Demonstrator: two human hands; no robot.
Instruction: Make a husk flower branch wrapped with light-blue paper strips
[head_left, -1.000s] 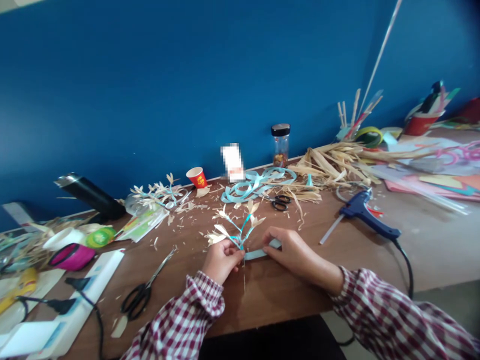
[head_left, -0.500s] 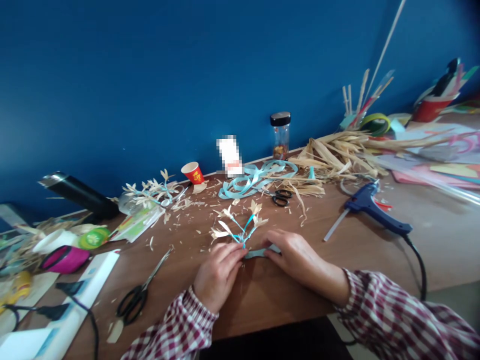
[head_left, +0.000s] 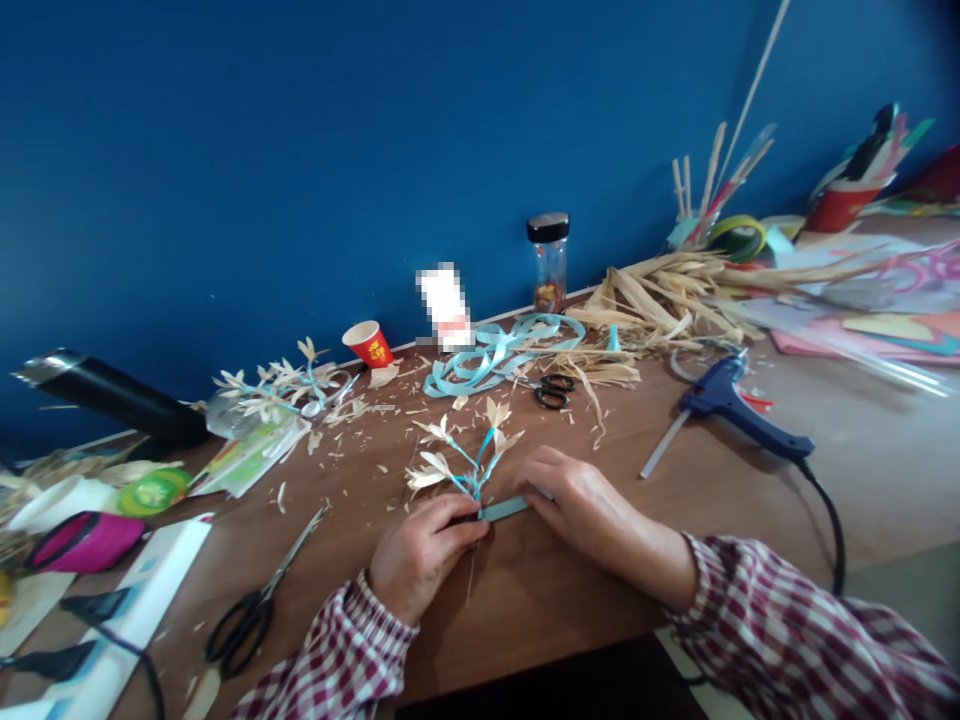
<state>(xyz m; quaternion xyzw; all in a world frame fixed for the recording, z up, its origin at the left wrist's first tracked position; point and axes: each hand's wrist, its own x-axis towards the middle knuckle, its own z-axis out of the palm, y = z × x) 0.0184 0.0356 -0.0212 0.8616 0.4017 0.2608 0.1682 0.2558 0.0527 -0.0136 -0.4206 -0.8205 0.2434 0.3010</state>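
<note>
My left hand (head_left: 427, 550) pinches the base of a small flower spray (head_left: 480, 465), whose pale husk blossoms sit on stems wrapped in light blue. A thin bare wire end (head_left: 471, 580) sticks out below those fingers. Between my hands runs a short stretch of light blue ribbon (head_left: 506, 508), nearly level, meeting the stem at the left fingertips. My right hand (head_left: 574, 500) is closed on the ribbon's other end, which its fingers partly hide. Farther back lies a loose heap of the same blue ribbon (head_left: 480, 372).
Scissors (head_left: 251, 610) lie left of my hands, a smaller pair (head_left: 553, 390) behind them. A blue glue gun (head_left: 739, 410) rests at right. Corn husks (head_left: 660, 290), a lidded jar (head_left: 549, 265), a red paper cup (head_left: 369, 345) and more husk flowers (head_left: 277, 385) stand along the wall. A power strip (head_left: 135, 620) is at left.
The view has shifted slightly, moving most things leftward. The ribbon between my hands now shows longer and straighter, and the wire below the left fingers shows more plainly.
</note>
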